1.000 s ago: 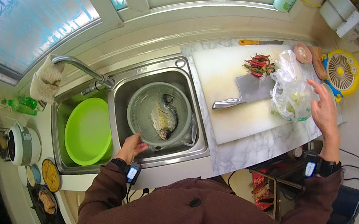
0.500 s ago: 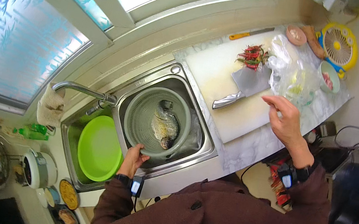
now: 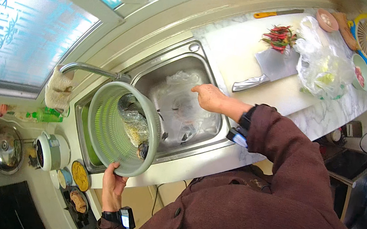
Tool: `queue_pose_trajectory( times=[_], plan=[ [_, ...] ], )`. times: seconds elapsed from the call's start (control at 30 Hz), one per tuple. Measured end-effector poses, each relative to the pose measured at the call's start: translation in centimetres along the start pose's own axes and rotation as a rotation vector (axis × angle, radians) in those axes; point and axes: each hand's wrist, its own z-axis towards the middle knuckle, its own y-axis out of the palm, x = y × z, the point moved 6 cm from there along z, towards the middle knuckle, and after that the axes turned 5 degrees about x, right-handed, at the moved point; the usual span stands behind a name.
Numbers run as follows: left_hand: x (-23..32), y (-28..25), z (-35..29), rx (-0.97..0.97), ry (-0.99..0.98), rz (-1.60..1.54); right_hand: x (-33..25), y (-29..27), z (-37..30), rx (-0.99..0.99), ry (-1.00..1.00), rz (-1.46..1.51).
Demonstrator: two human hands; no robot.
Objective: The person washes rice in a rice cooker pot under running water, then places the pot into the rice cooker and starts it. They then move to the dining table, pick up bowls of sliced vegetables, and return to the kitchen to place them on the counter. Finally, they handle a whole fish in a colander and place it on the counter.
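Observation:
My left hand (image 3: 113, 183) grips the near rim of a grey-green plastic strainer basket (image 3: 105, 137), thumb and fingers closed on it. The basket is tilted over the left basin. Inside lies a whole dark-scaled fish (image 3: 134, 123) with a yellowish belly. My right hand (image 3: 211, 98) is over the right basin, fingers curled together. Close by it, a crumpled clear plastic bag (image 3: 178, 101) lies in the metal sink (image 3: 192, 64). Whether the right fingertips touch the bag or hold anything is hidden.
On the white cutting board (image 3: 229, 49) lie a cleaver (image 3: 275, 64), red and green chillies (image 3: 280, 37) and a bagged vegetable (image 3: 325, 75). A faucet (image 3: 98, 70) reaches over the left basin, where a lime-green tub (image 3: 91, 123) is mostly hidden by the basket. A rice cooker (image 3: 53, 151) stands left.
My left hand has lifted the basket with the fish out of the right basin, leftward and tilted. The bag beneath is uncovered. My right hand has moved left from beside the board to the sink.

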Motion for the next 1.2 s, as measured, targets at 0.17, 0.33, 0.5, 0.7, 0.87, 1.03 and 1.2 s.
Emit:
queue_pose_trajectory(
  times=[0.17, 0.33, 0.5, 0.7, 0.87, 1.03, 1.2],
  plan=[
    [-0.9, -2.7, -2.0, 0.156, 0.041, -0.080, 3.0, 5.8, 2.0, -0.260, 0.183, -0.372],
    [-1.4, -4.0, -2.4, 0.147, 0.049, -0.106, 3.6, 8.0, 1.2, -0.245, 0.195, -0.510],
    [-1.8, -5.2, -1.4, 0.199, 0.037, -0.106, 2.3, 7.9, 1.7, -0.467, 0.126, -0.668],
    [-2.0, -6.7, 0.7, 0.107, -0.009, -0.059, -1.9, 1.1, 3.3, -0.113, -0.122, -0.057],
    [-1.2, -6.2, 1.9, 0.163, 0.029, -0.054, -3.0, -1.2, 2.5, -0.233, 0.077, 0.559],
    [-0.6, -4.8, 2.8, 0.069, 0.002, -0.074, -6.7, -2.3, 3.0, -0.067, -0.010, 0.640],
    [0.0, -5.0, 3.0, 0.040, 0.028, -0.088, -8.9, -1.9, 3.7, -0.143, -0.081, 0.947]
  ],
)
